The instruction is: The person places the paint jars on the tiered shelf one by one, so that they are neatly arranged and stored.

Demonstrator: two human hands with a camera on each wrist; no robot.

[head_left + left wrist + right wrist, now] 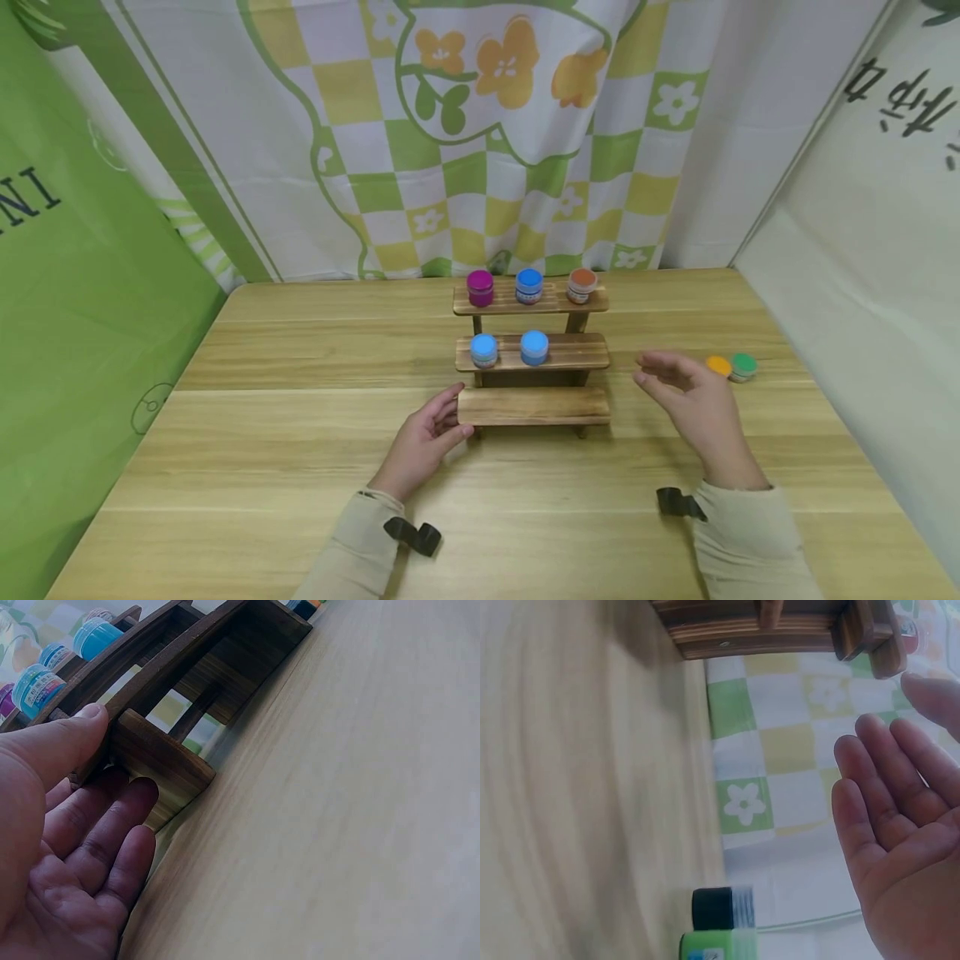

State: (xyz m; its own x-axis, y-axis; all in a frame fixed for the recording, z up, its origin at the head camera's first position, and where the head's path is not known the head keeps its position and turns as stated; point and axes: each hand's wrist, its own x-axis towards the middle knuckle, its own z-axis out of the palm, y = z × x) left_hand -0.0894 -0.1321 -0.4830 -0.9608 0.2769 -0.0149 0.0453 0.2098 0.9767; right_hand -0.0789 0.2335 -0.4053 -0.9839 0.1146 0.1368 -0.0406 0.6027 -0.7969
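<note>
A three-tier wooden display stand [534, 407] stands on the table. My left hand [422, 447] grips the left end of its lowest step; the left wrist view shows the thumb [86, 735] against the step's edge and the other fingers beside its end. To the right of the stand, my right hand [697, 408] is held in the air with nothing in it, fingers loosely bent. On the top tier sit a purple jar [480, 288], a blue jar [528, 287] and an orange-brown-lidded jar [582, 286]. Two light-blue-lidded jars, one left [483, 351] and one right [534, 348], occupy the middle tier.
Beyond my right hand, an orange-lidded jar [718, 366] and a green-lidded jar [743, 367] stand on the wooden table [285, 433]. A patterned curtain [487, 183] hangs behind the table, with a green cloth [90, 333] on the left and a pale one on the right.
</note>
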